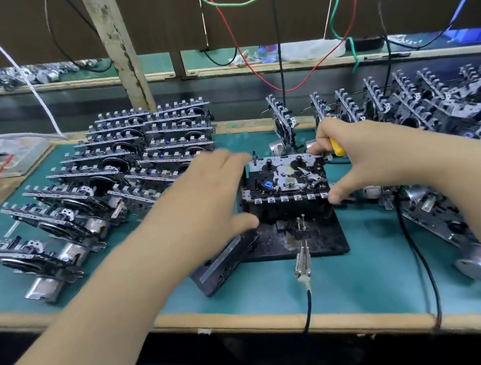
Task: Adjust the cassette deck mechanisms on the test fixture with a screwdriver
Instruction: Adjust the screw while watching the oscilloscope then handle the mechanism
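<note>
On the green mat [363,262], near the middle of the bench, a black test fixture [319,242] stood with one cassette deck mechanism [286,178] seated on top of it, its metal face and two black spindles turned upward.

Right of that mechanism, the right hand [355,156] spanned its right-hand edge. The fingers curled over the far corner of the mechanism while the thumb reached down to the near corner, touching the row of small tabs along the front. That same hand gripped a yellow-handled screwdriver [337,146] tucked under the curled fingers; only a short piece of handle showed, and the tip was hidden.

Left of the mechanism, the left hand [211,193] hovered with fingers straight and spread, holding nothing. Its fingertips lay just beside the mechanism's left edge, slightly blurred, so contact could not be judged.

In front of the fixture, a metal clip [302,261] on a black cable lay on the mat, its jaws pointing at the fixture's base. A dark cassette-shaped block [220,267] leaned against the fixture's left front corner.

Farther left of the fixture, rows of more mechanisms [112,175] lay in overlapping stacks. Right of and behind it, another crowded batch [417,108] stood on edge. Above and behind, coloured wires [234,43] hung down.
</note>
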A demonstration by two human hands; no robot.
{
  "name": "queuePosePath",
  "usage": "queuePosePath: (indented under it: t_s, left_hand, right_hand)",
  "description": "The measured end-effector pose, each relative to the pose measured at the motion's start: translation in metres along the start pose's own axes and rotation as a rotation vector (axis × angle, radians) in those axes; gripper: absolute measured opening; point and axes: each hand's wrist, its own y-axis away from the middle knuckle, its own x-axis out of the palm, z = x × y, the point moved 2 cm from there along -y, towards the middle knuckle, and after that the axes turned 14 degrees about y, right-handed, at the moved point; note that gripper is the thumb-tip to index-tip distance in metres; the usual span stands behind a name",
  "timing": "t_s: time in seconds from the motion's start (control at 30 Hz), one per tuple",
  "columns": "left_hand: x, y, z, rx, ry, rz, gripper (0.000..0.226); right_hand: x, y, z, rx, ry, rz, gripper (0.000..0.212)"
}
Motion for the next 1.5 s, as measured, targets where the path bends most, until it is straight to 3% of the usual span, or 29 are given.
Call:
queuePosePath:
  t_s: [0.07,0.13,0.3,0.43,0.63,0.8,0.87,0.93,1.1,1.17,1.3,1.5]
  left_hand:
    - [0.018,0.029,-0.005,-0.039,0.037,0.043,0.084]
    - [0.037,0.050,-0.004,-0.074,-0.022,0.084,0.096]
    - [0.057,0.064,0.010,-0.170,-0.105,0.036,0.093]
    - [0.060,0.070,0.014,-0.128,-0.074,0.040,0.074]
    - [0.043,0.084,0.003,-0.063,0.108,0.023,0.073]
    - [-0.012,0.072,-0.008,0.096,0.244,-0.348,0.064]
    - [-0.031,0.042,-0.015,0.143,0.290,-0.376,0.061]
    - [-0.039,0.006,-0.021,0.160,0.305,-0.304,0.053]
    - [-0.016,-0.055,-0.015,0.193,0.171,0.113,0.038]
    - [-0.006,-0.060,-0.006,0.191,0.186,0.150,0.036]
    - [0.013,-0.054,0.003,0.190,0.241,0.175,0.042]
    - [0.011,-0.046,0.003,0.211,0.175,0.185,0.069]
  right_hand:
    - [0.001,0.002,-0.001,0.005,0.000,-0.002,0.067]
    - [0.000,0.001,0.000,0.000,0.001,0.002,0.067]
    - [0.000,0.001,0.000,0.003,0.002,-0.001,0.067]
    - [0.002,0.002,-0.001,-0.003,-0.014,-0.007,0.067]
    - [0.001,0.004,-0.001,-0.005,-0.015,-0.023,0.066]
    - [0.001,0.005,0.000,0.002,-0.024,-0.019,0.066]
    - [-0.001,0.005,0.001,0.008,-0.033,-0.020,0.066]
    - [-0.001,0.004,0.001,0.006,-0.056,-0.031,0.066]
    - [0.011,0.013,-0.007,0.017,-0.098,-0.072,0.064]
    - [0.012,0.021,-0.010,0.005,-0.115,-0.138,0.060]
    - [0.013,0.029,0.004,-0.016,-0.399,-0.502,0.044]
    - [0.042,0.022,0.027,0.023,-0.525,-0.648,0.035]
